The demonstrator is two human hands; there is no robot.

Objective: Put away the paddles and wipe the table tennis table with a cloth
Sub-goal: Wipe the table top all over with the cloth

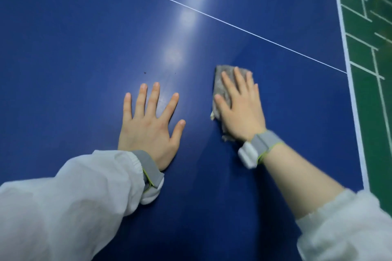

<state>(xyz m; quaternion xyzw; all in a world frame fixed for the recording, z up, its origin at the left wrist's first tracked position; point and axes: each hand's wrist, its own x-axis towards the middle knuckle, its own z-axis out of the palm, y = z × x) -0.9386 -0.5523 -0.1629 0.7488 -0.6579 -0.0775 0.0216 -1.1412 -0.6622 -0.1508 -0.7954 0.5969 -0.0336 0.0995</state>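
Table [74, 48] of blue lies under both my hands; my left hand [149, 125] rests flat on it, fingers spread, holding nothing; just right of it my right hand [239, 108] presses flat, fingers spread, on the grey cloth [220, 82]; beyond that hand runs the white edge line [352, 99], then green floor [373, 70].

Blue table [74, 38] surface is bare and flat almost everywhere: far side past the thin white centre line [191, 7], whole left half, near edge. Only things on it: left hand [149, 127] flat with fingers spread, right hand [239, 108] flat on grey cloth [220, 82], narrow open strip between them. Two tiny dark specks [145, 72] ahead of left hand. White-edged border on the right, green floor [369, 91] beyond.
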